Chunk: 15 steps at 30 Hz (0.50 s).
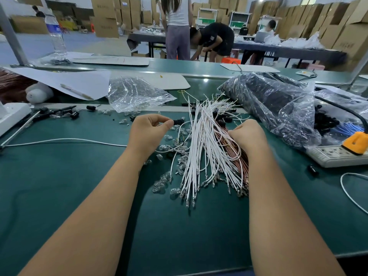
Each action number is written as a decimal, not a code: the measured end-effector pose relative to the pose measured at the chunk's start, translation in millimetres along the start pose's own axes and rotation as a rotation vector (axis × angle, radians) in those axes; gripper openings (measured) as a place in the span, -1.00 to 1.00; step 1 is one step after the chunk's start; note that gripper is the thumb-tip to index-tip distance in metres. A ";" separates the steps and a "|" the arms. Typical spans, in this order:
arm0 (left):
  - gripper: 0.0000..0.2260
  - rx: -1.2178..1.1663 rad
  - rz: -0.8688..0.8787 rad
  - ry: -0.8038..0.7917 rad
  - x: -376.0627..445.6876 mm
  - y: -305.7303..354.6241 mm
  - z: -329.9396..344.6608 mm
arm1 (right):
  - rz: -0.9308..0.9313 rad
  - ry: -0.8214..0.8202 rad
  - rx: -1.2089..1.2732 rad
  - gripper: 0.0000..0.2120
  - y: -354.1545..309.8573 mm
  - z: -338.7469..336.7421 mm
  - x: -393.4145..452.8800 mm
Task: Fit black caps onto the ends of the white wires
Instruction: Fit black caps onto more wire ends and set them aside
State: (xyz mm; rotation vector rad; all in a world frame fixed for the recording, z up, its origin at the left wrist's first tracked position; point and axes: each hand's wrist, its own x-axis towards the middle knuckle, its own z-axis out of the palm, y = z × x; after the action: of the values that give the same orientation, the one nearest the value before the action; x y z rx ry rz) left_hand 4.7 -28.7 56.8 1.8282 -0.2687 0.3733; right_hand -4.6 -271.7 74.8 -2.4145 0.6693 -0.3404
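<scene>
A loose bundle of white wires [201,148] lies fanned out on the green table [79,176], with metal terminals at the near ends. My left hand [148,131] pinches a black cap [178,122] between thumb and fingers, just left of the bundle. My right hand [248,134] rests with curled fingers on the right side of the bundle, over copper-coloured wires [238,156]; whether it grips a wire is hidden. More black caps [222,116] lie among the wires' far ends.
Small clear bulbs [164,180] are scattered left of the wires. A clear bag [135,94] and a big bag of black parts [274,100] sit behind. A power strip [336,156] lies at right, a thin white cable [65,140] at left. People work at far tables.
</scene>
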 end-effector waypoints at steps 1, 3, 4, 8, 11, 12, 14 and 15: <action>-0.89 0.002 0.001 -0.002 -0.1 0.0 0.0 | 0.007 -0.013 0.009 -0.81 2.1 1.3 3.7; -0.89 -0.002 0.004 -0.003 -0.4 0.3 -0.2 | 0.016 -0.030 0.013 -0.84 2.1 0.5 1.6; -0.89 -0.004 0.005 -0.003 -0.4 0.5 -0.2 | 0.016 -0.021 0.011 -0.91 1.2 -0.5 -0.3; -0.91 -0.001 0.015 -0.002 -1.0 0.8 -0.6 | 0.012 0.041 -0.024 -0.84 1.7 -5.4 -2.9; -0.90 -0.012 0.026 0.004 -1.8 0.5 -0.1 | 0.009 0.095 -0.002 -0.89 0.0 -7.7 -7.7; -0.90 -0.015 0.029 0.012 -1.6 0.4 0.1 | -0.003 0.137 0.039 -0.89 -1.9 -8.0 -9.5; -0.90 -0.029 0.032 0.027 -1.0 -0.1 0.4 | -0.082 0.248 0.163 -0.83 -8.7 -8.4 -13.7; -0.90 -0.047 0.030 0.031 -0.8 -0.3 0.8 | -0.146 0.298 0.209 -0.83 -14.6 -9.1 -17.1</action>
State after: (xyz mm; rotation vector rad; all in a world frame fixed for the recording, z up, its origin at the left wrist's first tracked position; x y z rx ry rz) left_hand 4.1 -29.4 56.1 1.7720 -0.2811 0.4127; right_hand -16.9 -256.8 89.6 -2.2362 0.5536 -0.8024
